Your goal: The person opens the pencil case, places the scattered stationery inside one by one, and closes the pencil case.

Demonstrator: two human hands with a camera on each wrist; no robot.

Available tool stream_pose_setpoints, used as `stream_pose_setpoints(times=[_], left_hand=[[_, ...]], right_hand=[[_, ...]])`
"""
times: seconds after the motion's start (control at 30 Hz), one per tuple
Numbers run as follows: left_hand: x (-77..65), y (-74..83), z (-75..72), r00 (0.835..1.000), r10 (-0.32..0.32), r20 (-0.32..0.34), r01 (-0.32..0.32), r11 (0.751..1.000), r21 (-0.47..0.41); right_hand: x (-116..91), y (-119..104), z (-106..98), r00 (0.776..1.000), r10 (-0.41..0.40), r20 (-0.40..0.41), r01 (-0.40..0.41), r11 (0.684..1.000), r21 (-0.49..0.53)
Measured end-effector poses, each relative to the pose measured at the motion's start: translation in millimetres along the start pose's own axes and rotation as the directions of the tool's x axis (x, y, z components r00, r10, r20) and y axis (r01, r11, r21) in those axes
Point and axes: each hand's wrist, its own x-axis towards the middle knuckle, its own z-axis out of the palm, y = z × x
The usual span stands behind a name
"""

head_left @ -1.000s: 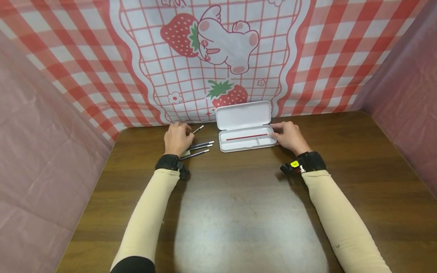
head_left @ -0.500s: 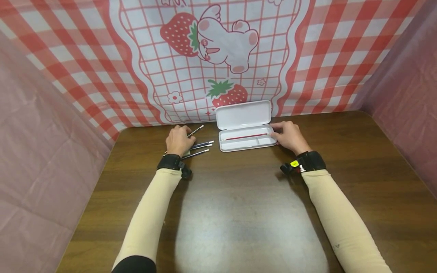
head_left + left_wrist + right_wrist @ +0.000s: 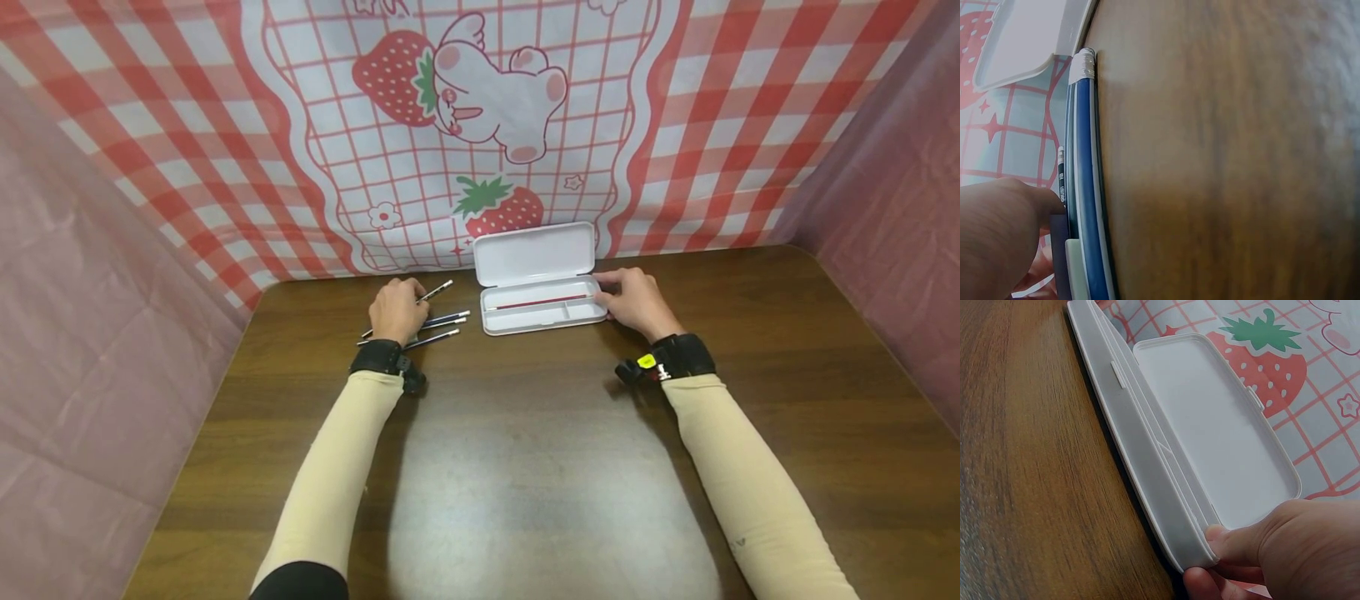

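Note:
At the back of the table an open white pencil case (image 3: 525, 325) stands with its lid (image 3: 534, 252) raised against the cloth. A red pencil (image 3: 536, 302) lies lengthwise inside it. My right hand (image 3: 636, 298) grips the case's right end, thumb on the rim and fingers below. Left of the case, my left hand (image 3: 397, 311) pinches a dark pencil (image 3: 437, 291) with a white eraser end. Several blue-and-white pencils (image 3: 1088, 156) lie beside and partly under that hand. A pale block (image 3: 1077, 265) and a purple piece (image 3: 1060, 250) show near them; their kind is unclear.
A red-and-white checked cloth (image 3: 720, 125) with strawberries hangs right behind the table (image 3: 547, 467). Pink curtains (image 3: 90, 333) close off both sides.
My left hand has shifted slightly right and toward me. The dark pencil in it has moved a little right and nearer. My right hand and the case stay put.

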Motion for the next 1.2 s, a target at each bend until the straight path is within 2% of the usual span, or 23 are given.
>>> stream_pose_setpoints(times=[0.3, 0.7, 0.93, 1.2], left_hand=[[-1.4, 3.5, -0.3, 1.0, 0.004, -0.002, -0.004, 1.0, -0.005], [-3.2, 5.5, 0.7, 1.0, 0.01, 0.003, -0.01, 0.999, 0.031], [-3.0, 4.6, 3.5, 1.0, 0.013, -0.01, -0.013, 0.999, 0.038], [-3.7, 4.3, 2.9, 1.0, 0.019, -0.009, -0.019, 0.999, 0.03]], right_hand=[[-0.6, 0.4, -0.1, 1.0, 0.002, -0.001, -0.002, 1.0, 0.0], [-1.5, -0.9, -0.1, 1.0, -0.003, 0.007, 0.002, 1.0, 0.004], [-1.5, -2.0, 1.2, 0.999, -0.031, -0.025, 0.031, 0.999, -0.009], [0.0, 0.6, 1.7, 0.999, -0.028, -0.026, 0.028, 1.0, -0.005]])
